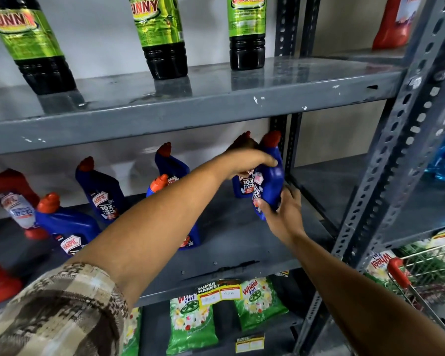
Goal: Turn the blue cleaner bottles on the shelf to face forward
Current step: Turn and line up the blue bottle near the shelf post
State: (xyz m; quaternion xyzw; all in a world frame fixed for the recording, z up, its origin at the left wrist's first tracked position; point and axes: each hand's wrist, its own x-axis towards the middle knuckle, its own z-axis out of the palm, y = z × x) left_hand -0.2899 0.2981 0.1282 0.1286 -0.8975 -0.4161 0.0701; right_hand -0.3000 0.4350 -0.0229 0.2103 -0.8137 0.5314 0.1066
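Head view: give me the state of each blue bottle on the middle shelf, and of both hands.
Rightmost blue bottle: gripped by both hands, label turned leftward, not forward.
Bottle behind it: upright, label forward.
Back centre bottle: upright, mostly hidden.
Front centre bottle: upright, mostly hidden by arm.
Left back bottle: upright, label forward.
Left front bottle: upright, label forward.
Left hand: fingers around bottle's upper part.
Right hand: holding bottle's base.

The left forearm (pixel 165 209) covers most of a blue Harpic bottle (pixel 190 237) just behind it. Beyond that forearm, the left hand (pixel 249 160) hides another blue bottle's (pixel 244 186) neck. Price tags (pixel 220 291) below: writing unreadable.
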